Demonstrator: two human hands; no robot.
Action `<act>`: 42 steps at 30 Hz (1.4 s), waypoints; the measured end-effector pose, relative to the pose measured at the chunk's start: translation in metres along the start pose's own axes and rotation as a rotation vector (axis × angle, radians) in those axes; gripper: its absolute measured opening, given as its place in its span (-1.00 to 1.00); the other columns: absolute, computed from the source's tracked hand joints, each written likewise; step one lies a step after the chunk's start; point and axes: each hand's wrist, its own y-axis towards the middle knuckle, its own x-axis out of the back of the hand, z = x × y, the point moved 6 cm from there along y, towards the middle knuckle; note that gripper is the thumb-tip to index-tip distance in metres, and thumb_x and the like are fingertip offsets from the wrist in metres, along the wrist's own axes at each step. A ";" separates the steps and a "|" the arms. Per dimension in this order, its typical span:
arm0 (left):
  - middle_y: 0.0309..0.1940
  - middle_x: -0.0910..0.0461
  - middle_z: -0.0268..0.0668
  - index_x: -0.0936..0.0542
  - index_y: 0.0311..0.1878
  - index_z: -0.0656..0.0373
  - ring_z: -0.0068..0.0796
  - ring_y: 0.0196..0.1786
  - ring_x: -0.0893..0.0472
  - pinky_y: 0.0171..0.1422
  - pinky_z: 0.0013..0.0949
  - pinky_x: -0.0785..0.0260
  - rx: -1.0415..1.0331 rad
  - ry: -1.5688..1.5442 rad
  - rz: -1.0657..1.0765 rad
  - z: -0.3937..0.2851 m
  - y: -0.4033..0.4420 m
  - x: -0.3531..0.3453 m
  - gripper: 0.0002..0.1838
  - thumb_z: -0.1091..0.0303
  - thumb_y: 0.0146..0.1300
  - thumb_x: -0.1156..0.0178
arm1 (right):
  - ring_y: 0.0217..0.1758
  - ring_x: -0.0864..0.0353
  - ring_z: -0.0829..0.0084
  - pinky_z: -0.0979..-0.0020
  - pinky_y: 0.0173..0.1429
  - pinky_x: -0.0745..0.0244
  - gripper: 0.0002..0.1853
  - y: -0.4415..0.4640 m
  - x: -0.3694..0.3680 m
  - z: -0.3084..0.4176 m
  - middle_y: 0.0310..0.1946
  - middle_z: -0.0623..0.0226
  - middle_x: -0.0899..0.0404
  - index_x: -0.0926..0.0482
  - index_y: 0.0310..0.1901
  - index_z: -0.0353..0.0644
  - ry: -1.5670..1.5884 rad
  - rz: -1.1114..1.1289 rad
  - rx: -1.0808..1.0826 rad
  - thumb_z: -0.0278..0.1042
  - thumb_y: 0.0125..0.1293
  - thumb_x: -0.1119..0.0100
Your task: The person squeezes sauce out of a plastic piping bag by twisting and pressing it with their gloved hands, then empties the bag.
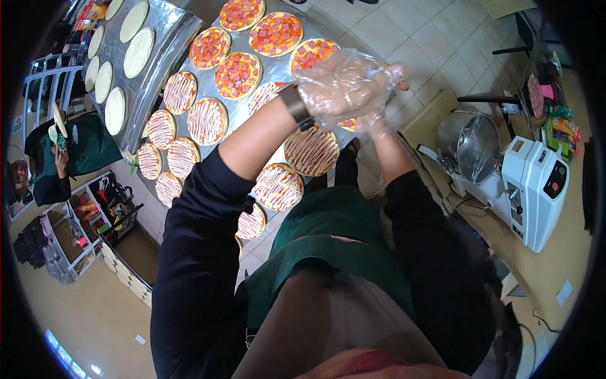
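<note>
My left hand (331,95), with a dark watch (295,108) at the wrist, meets my right hand (374,121) above the near end of a pizza-covered metal table. Crinkled clear plastic gloves (344,66) cover the hands, bunched where they overlap. The plastic and the overlap hide how most fingers are bent. Beneath lie pizzas with streaks of pink and white sauce (311,151). Farther up are pizzas with diced pink meat (276,34), one of them (314,54) partly behind the plastic.
Plain dough rounds (139,52) lie on a second metal table (165,25) at upper left. Beside it a person in a green apron (88,148) holds something. On the right stand a steel mixing bowl (476,148) and a white machine (535,192). Shelf crates (72,243) are at lower left.
</note>
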 end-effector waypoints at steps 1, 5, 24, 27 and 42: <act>-0.07 -0.56 -0.06 -0.35 0.25 0.03 -0.06 -0.03 -0.54 0.12 -0.18 -0.33 0.258 -0.121 0.097 0.003 0.000 0.003 -0.60 0.19 0.41 0.15 | 0.21 -0.25 0.22 0.26 0.28 -0.17 -0.43 -0.009 -0.015 -0.002 0.11 0.14 -0.32 -0.29 0.19 -0.22 0.048 0.000 -0.022 -0.26 0.14 -0.19; -0.10 -0.57 -0.05 -0.39 0.23 0.06 -0.04 -0.04 -0.54 0.10 -0.20 -0.34 0.575 -0.259 0.201 0.010 0.001 -0.005 -0.54 0.03 0.42 0.17 | 0.19 -0.26 0.23 0.27 0.27 -0.19 -0.44 -0.007 -0.012 -0.006 0.09 0.15 -0.34 -0.30 0.18 -0.22 0.094 -0.024 -0.030 -0.26 0.15 -0.19; -0.22 -0.61 -0.02 -0.60 -0.06 0.13 -0.06 -0.15 -0.54 0.00 -0.26 -0.37 0.167 -0.080 -0.072 0.017 0.008 -0.021 -0.49 -0.08 0.39 0.17 | 0.10 -0.35 0.29 0.29 0.19 -0.26 -0.50 0.022 0.056 0.007 0.00 0.21 -0.41 -0.35 0.13 -0.22 -0.022 -0.101 0.021 -0.28 0.17 -0.18; -0.19 -0.60 -0.04 -0.55 0.04 0.10 -0.07 -0.12 -0.55 -0.01 -0.25 -0.40 0.522 -0.481 0.107 0.013 0.011 -0.020 -0.60 0.05 0.38 0.09 | 0.09 -0.36 0.30 0.30 0.18 -0.28 -0.51 -0.004 0.020 0.006 -0.02 0.22 -0.42 -0.35 0.13 -0.22 -0.006 -0.088 0.009 -0.28 0.18 -0.18; -0.07 -0.55 -0.06 -0.37 0.21 0.12 -0.06 -0.12 -0.57 0.04 -0.19 -0.42 0.368 -0.130 0.198 0.001 0.018 -0.013 -0.52 0.33 0.19 -0.11 | 0.01 -0.43 0.35 0.32 0.12 -0.33 -0.56 -0.024 0.005 -0.004 -0.09 0.27 -0.48 -0.39 0.09 -0.23 0.033 -0.153 -0.025 -0.29 0.19 -0.18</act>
